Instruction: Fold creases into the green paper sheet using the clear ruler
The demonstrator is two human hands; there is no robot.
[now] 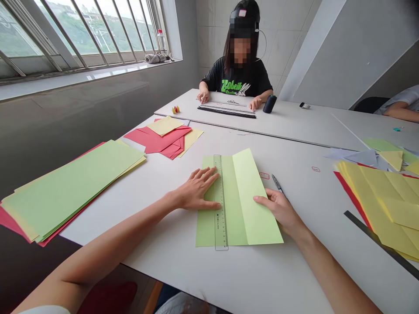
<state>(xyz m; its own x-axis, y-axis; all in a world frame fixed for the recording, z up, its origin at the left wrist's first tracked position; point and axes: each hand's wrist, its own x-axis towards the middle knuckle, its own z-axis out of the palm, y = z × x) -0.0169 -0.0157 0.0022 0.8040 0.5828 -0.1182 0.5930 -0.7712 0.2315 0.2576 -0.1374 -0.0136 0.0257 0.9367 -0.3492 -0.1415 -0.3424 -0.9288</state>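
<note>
Head view across two joined white tables, left to right. At far left, a stack of long green sheets (65, 192) lies over red and yellow sheets, its corner overhanging the edge of the near table (163, 279). Beyond it lie folded red and yellow papers (160, 137), with a band of white tabletop between them and the stack.

Center: the left hand (196, 189) is wide open and flat, its fingers spread, and rests on a clear ruler (220, 203). The ruler runs lengthwise along a green sheet (235, 205), which lies on the near table with a paler flap folded over on its right. The ruler's fine markings are too small to read. The right hand (278, 211) is open, with its slightly curved fingers (262, 199) on the flap's lower right part. Just beyond it, a pen (277, 183) lies partly hidden. Small red marks (264, 175) sit on the tabletop nearby.

Right: overlapping yellow sheets (376, 205) lie on red paper beside a black straightedge (382, 244).

Far table: a co-worker (238, 74) sits facing the camera, both hands on long strips, in a black shirt with green lettering, roughly "Zobeik". A dark spool (269, 104) stands near their left hand.
</note>
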